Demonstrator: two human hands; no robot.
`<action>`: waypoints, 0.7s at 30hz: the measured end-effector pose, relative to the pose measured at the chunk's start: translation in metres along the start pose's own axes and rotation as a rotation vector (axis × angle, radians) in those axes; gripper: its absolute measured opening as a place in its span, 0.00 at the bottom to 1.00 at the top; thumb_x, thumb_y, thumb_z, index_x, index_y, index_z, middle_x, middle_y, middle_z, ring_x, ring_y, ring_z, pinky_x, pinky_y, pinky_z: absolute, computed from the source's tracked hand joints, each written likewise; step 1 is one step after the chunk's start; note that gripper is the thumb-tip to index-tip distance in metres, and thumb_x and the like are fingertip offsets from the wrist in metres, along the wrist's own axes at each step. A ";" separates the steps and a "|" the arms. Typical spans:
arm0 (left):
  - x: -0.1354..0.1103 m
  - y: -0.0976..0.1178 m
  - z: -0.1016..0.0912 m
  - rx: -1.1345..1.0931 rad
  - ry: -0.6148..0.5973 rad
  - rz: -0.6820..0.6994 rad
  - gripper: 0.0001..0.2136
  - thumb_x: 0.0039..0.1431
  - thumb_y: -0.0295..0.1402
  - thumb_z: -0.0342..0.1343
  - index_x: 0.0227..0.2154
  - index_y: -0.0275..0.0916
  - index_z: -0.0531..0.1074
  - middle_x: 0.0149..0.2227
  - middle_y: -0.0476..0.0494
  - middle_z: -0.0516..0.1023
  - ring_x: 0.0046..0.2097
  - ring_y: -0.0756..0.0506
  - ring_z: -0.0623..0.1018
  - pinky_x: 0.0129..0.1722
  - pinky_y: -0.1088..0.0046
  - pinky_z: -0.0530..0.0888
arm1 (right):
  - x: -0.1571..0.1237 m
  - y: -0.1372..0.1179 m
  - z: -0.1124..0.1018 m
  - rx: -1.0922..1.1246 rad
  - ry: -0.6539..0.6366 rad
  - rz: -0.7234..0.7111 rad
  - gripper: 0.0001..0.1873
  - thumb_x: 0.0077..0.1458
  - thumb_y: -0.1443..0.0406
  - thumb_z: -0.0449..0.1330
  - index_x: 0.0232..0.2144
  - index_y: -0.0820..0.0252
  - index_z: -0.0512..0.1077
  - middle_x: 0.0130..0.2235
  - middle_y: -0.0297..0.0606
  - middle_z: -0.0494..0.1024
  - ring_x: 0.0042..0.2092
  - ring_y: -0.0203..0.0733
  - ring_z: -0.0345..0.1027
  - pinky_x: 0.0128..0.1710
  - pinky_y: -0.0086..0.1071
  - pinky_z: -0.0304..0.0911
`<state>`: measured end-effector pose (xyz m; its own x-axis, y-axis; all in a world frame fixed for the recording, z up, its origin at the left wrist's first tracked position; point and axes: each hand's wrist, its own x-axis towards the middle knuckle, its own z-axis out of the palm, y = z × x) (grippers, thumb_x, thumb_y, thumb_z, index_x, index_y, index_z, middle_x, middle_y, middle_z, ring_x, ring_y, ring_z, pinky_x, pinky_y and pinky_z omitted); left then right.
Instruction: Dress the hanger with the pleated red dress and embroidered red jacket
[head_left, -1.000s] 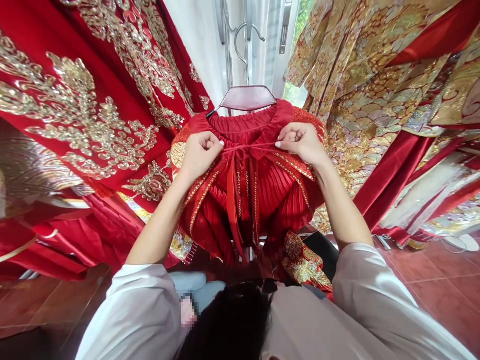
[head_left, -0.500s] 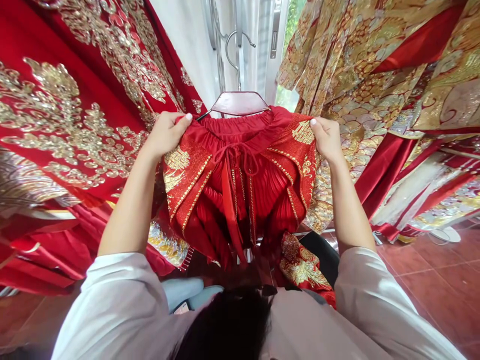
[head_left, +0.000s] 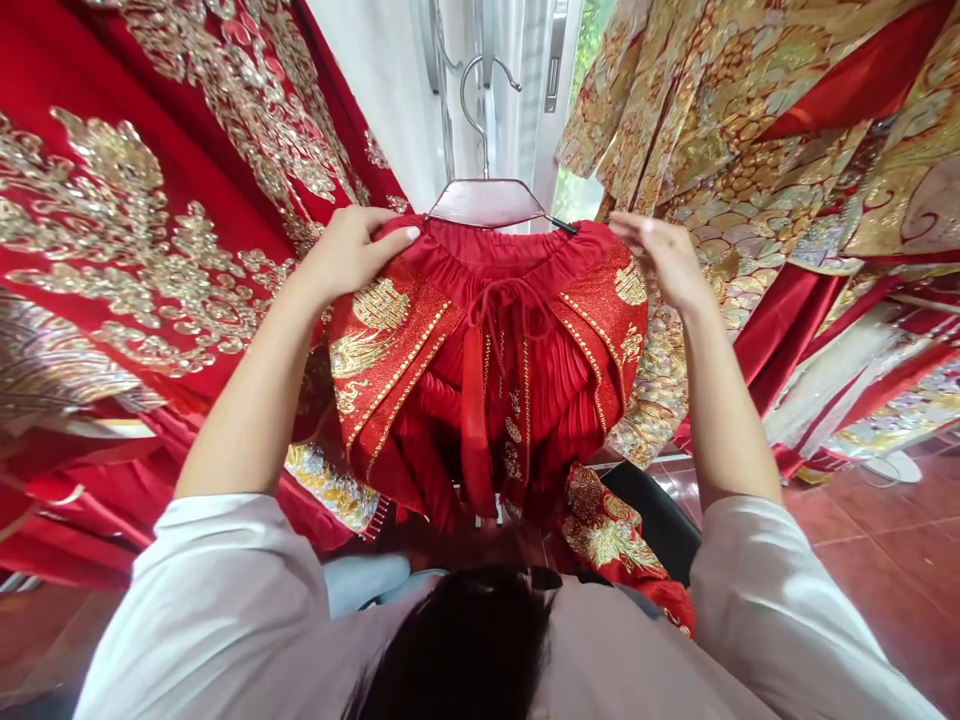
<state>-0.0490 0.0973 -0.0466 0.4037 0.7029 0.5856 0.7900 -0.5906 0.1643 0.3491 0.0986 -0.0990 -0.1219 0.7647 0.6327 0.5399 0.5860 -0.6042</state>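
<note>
A red pleated skirt [head_left: 566, 365] with a gathered waistband, a tied drawstring and gold embroidered panels hangs in front of me. It is on a hanger [head_left: 487, 203] with a metal hook, whose black right end shows at the waistband. My left hand [head_left: 356, 255] pinches the left end of the waistband, thumb on top and fingers behind. At the opposite end, my right hand [head_left: 667, 260] is beside the waistband with its fingers stretched towards it, and no cloth shows gripped in them.
A red gown with gold sequins [head_left: 112, 230] hangs close on the left. Gold patterned robes [head_left: 705, 150] hang on the right. Below lie a red embroidered cloth [head_left: 611, 530] and a dark seat-like surface [head_left: 664, 515]. Red floor tiles [head_left: 885, 530] show at lower right.
My right hand has loosened its pinch on the waistband and moved slightly right. The skirt has shifted a little right, and the hanger's black right end now shows instead of its left.
</note>
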 end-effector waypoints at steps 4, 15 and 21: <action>0.006 -0.017 0.008 -0.093 0.158 -0.016 0.27 0.64 0.49 0.39 0.16 0.32 0.53 0.23 0.55 0.47 0.28 0.58 0.68 0.43 0.64 0.68 | 0.029 -0.046 0.013 -0.232 -0.136 -0.083 0.26 0.58 0.48 0.52 0.16 0.58 0.57 0.20 0.33 0.60 0.32 0.39 0.62 0.39 0.34 0.60; -0.007 -0.002 0.009 -0.067 0.116 -0.166 0.24 0.68 0.43 0.39 0.17 0.38 0.46 0.24 0.53 0.46 0.30 0.54 0.71 0.45 0.49 0.70 | 0.035 -0.060 0.020 -0.297 -0.178 -0.198 0.28 0.63 0.53 0.47 0.16 0.56 0.44 0.21 0.30 0.44 0.25 0.32 0.37 0.27 0.32 0.38; -0.008 0.004 0.007 -0.361 0.046 -0.354 0.23 0.66 0.44 0.45 0.18 0.36 0.53 0.24 0.53 0.53 0.33 0.50 0.73 0.47 0.42 0.66 | 0.025 -0.055 0.013 -0.075 -0.189 -0.071 0.28 0.55 0.46 0.55 0.17 0.60 0.54 0.20 0.27 0.49 0.25 0.29 0.41 0.27 0.29 0.39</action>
<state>-0.0459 0.0923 -0.0565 0.1134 0.8713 0.4774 0.6614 -0.4248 0.6182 0.3050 0.0890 -0.0559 -0.3123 0.7629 0.5661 0.5839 0.6242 -0.5191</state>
